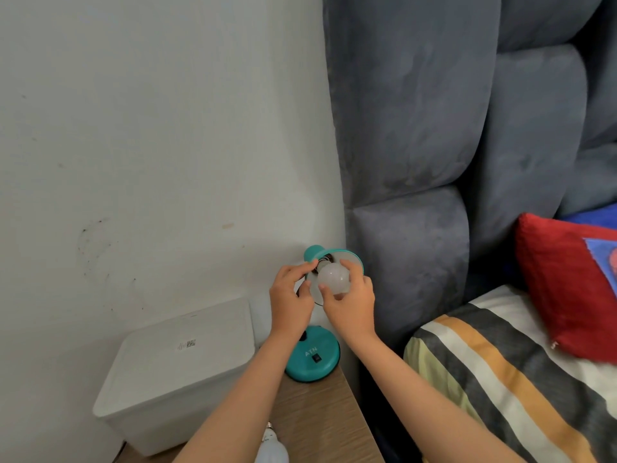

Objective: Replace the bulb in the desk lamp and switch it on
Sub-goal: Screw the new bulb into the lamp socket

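A teal desk lamp stands on a wooden bedside table (327,426), its round base (314,357) carrying a black switch (316,357). The teal shade (347,257) is tilted up toward me. My left hand (290,297) grips the shade's left rim. My right hand (350,300) holds a white round bulb (334,279) whose screw end sits at the socket inside the shade. A second white bulb (272,451) lies on the table near the bottom edge, partly hidden by my left forearm.
A white lidded plastic box (177,369) stands left of the table against the white wall (150,145). A grey padded headboard (417,128) rises right of the lamp. A bed with a striped cover (500,379) and a red pillow (561,282) lies to the right.
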Motion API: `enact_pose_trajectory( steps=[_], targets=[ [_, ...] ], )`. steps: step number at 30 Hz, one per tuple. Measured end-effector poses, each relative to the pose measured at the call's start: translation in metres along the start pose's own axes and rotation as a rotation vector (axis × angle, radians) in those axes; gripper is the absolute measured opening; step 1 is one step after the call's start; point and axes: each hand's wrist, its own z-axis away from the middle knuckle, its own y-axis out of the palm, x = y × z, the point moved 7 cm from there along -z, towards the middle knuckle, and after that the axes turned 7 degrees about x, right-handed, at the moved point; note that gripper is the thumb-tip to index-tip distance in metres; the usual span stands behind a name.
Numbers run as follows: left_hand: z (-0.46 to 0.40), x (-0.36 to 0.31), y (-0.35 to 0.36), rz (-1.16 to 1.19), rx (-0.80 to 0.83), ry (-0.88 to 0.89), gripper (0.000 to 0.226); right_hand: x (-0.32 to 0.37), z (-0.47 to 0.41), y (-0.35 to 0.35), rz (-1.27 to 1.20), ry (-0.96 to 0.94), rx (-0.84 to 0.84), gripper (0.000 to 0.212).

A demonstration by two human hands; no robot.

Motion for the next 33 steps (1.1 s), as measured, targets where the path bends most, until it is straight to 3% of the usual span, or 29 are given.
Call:
enact_pose_trajectory(
  steps=[4,9,14,19,23,28,33],
  targets=[
    [0.0,-0.001,0.001,0.006,0.002,0.002,0.043,-0.005,-0.003,0.0,-0.054,0.071,-0.027,0.052],
    [-0.001,-0.001,0.001,0.002,0.002,0.006,0.042,0.0,-0.001,0.002,0.01,-0.014,0.003,0.055],
    [-0.001,-0.001,0.001,0.001,0.01,0.007,0.044,-0.014,-0.005,-0.002,-0.095,0.121,-0.045,0.056],
    [-0.001,0.001,0.001,0.002,0.008,0.0,0.043,-0.004,-0.001,0.0,0.004,-0.015,-0.011,0.054],
    [0.0,0.0,0.001,0.009,0.012,0.004,0.044,-0.019,-0.005,-0.002,-0.104,0.145,-0.057,0.052],
    [0.0,0.0,0.001,0.002,0.008,0.01,0.044,-0.004,0.0,0.002,-0.016,-0.035,-0.026,0.053],
    [0.0,-0.001,0.001,0.012,0.006,0.011,0.046,-0.023,-0.005,-0.002,-0.12,0.16,-0.086,0.048]
  ],
)
